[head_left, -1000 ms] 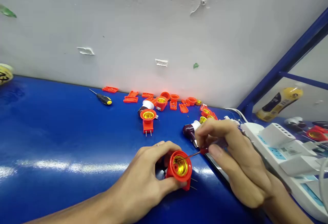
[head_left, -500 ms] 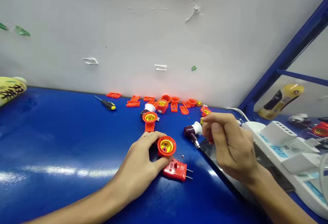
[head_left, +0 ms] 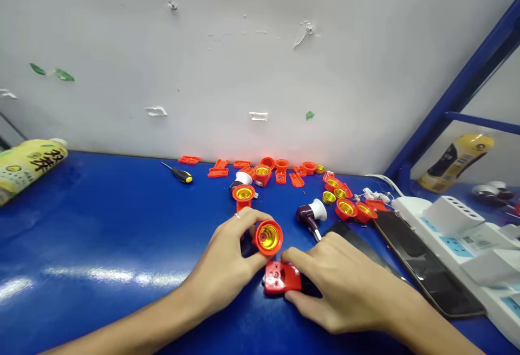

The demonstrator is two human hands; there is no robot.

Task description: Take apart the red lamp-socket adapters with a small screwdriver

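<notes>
My left hand (head_left: 231, 260) grips a red lamp socket (head_left: 269, 237) between thumb and fingers, its gold threaded mouth tilted up toward me. Just in front of the left thumb is a red plug body (head_left: 282, 277) with small holes in its face. My right hand (head_left: 337, 284) pinches that body at its right end, thumb below and index finger above, hiding whatever lies at that end. Behind my left hand stands another red socket (head_left: 244, 195) with a gold lining. A dark purple lamp holder with a white collar (head_left: 319, 210) rests beyond my right hand.
A screwdriver (head_left: 179, 173) and a yellow bottle (head_left: 34, 165) lie on the blue table (head_left: 101, 225) at left. Several red parts (head_left: 296, 180) and gold threaded shells (head_left: 329, 198) are strewn along the back. At right sit a phone (head_left: 426, 263) and a white power strip (head_left: 459, 263).
My right hand has come down and left from beside the purple lamp holder and taken hold of the red plug body's prong end. My left hand keeps its socket.
</notes>
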